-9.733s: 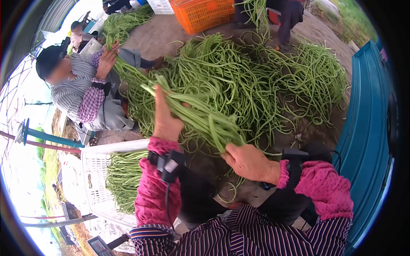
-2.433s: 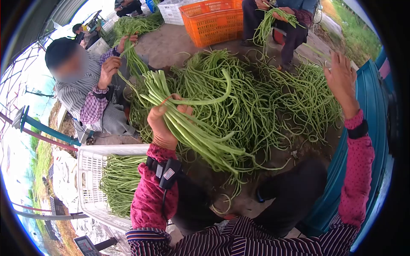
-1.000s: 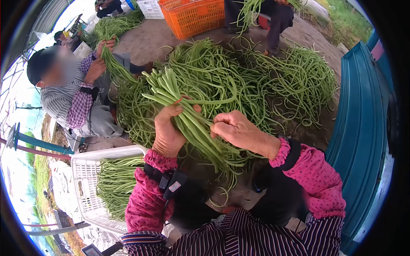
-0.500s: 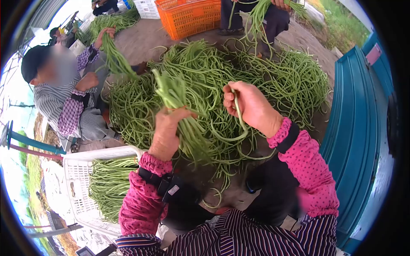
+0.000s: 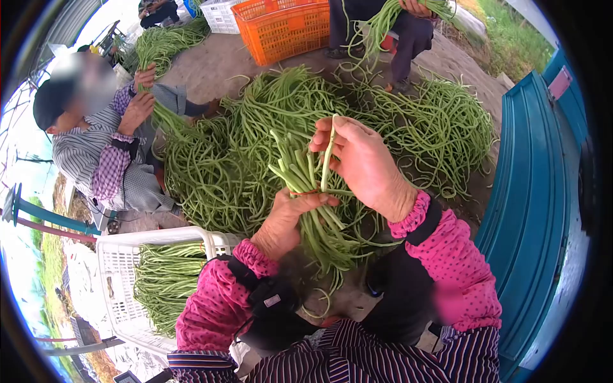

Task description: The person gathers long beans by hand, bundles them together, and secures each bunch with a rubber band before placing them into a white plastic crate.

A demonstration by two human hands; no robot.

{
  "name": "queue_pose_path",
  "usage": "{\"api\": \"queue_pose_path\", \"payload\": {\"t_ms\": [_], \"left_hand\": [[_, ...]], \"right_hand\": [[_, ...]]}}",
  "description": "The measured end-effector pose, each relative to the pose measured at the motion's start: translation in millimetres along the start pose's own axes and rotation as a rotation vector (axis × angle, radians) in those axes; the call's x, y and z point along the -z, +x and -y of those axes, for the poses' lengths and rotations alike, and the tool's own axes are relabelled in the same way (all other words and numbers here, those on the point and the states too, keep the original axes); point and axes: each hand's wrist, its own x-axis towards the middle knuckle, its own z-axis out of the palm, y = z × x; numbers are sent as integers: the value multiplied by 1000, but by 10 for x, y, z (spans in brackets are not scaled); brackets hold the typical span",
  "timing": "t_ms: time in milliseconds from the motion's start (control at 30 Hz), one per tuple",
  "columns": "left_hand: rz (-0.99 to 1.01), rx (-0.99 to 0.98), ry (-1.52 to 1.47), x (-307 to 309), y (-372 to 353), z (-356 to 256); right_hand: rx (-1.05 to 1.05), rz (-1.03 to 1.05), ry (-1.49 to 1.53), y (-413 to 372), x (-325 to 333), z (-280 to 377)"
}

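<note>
Left hand [image 5: 286,220]: closed in a fist around the lower stems of the bean bundle [image 5: 314,203], which stands nearly upright in front of the chest, cut ends up and loose tails hanging below the fist. Half a second ago this hand held the bundle higher and further left. It has since dropped toward the body and shifted to the right. Right hand [image 5: 363,163]: thumb and fingers pinch a single bean [image 5: 327,150]. Earlier that bean trailed downward, clear of the bundle. It now stands vertical, with its lower part touching the bundle's top ends. Judgement: the single bean is being joined to the bundle, so the bundle is still being made up and is not closed off. Condition of the beans: long, slender, bright green, flexible, with the upper ends roughly level. A thin reddish tie may ring the stems just above the fist, but it is too small to confirm. To the left, beside the knee, a white crate [image 5: 121,255] holds laid beans [image 5: 163,281]. Beyond the hands, a large loose pile [image 5: 268,108] covers the ground. A co-worker [image 5: 96,159] sits at its left edge handling beans. Farther back stand an orange crate [image 5: 287,25] and another person [image 5: 402,35] holding beans.
</note>
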Motion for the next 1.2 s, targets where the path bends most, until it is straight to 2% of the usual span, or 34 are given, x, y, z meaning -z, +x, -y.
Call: {"api": "queue_pose_path", "payload": {"t_ms": [33, 267, 433, 500, 567, 633, 700, 767, 833, 900, 967, 1033, 1100, 1200], "left_hand": [[-7, -4, 20, 8, -5, -29], [-42, -13, 125, -17, -32, -98], [-108, -63, 145, 70, -16, -53], [-186, -86, 49, 83, -53, -105], [-244, -136, -29, 127, -111, -203], [-201, -130, -103, 247, -100, -255], [-139, -136, -181, 312, -81, -285], [-68, -158, -234, 329, -79, -277], [13, -160, -304, 317, -62, -284], [55, -192, -297, 303, -43, -273], [111, -207, -315, 282, -38, -268], [96, -213, -328, 271, -24, -267], [71, -215, -347, 240, -10, -271], [32, -224, -347, 246, 37, -247]], "right_hand": [[-6, -60, -95, -16, -2, 37], [-118, -11, -600, -134, 129, 77], [-77, -51, -597, -184, 229, 106], [-21, -166, -557, -164, 414, 289], [217, -430, -644, -174, 665, 541], [489, -832, -836, -151, 1044, 849], [900, -929, -978, -120, 1829, 1088], [722, -1213, -1348, -190, 1936, 1136], [555, -1260, -1509, -207, 1919, 1098], [446, -1078, -1456, -149, 1839, 851], [424, -590, -1227, -213, 1334, 682], [366, -343, -1001, -247, 870, 525], [273, -151, -950, -329, 449, 409], [282, 79, -1092, -472, 93, 161]]}}
